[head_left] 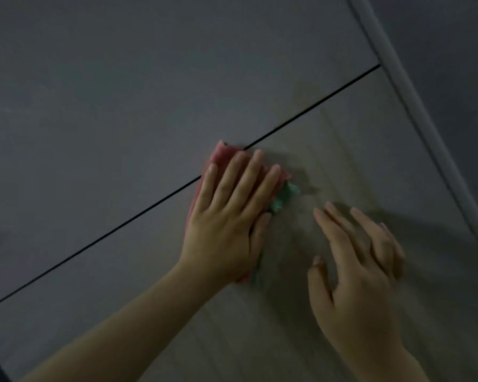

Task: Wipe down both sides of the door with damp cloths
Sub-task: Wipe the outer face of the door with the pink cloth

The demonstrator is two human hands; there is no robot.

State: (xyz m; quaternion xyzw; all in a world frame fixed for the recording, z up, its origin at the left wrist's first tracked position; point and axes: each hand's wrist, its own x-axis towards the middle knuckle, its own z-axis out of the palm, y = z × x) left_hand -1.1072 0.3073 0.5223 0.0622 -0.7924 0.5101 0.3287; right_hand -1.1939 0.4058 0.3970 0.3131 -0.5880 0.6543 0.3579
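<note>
Door (155, 86): smooth, matte grey panel crossed by a thin dark groove (312, 107).
Cloth (222, 157): soft pink-and-green, on the groove.
Left hand (226, 219): fingers straight, pressing cloth.
Right hand (362, 274): fingers spread, just beside.
Frame edge (414, 106): rounded, right.

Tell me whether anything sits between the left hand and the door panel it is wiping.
Only the cloths. The left hand presses flat on a pink cloth with a green cloth bunched under its edge, both against the door. The right hand hovers or rests bare beside them, holding nothing.
</note>
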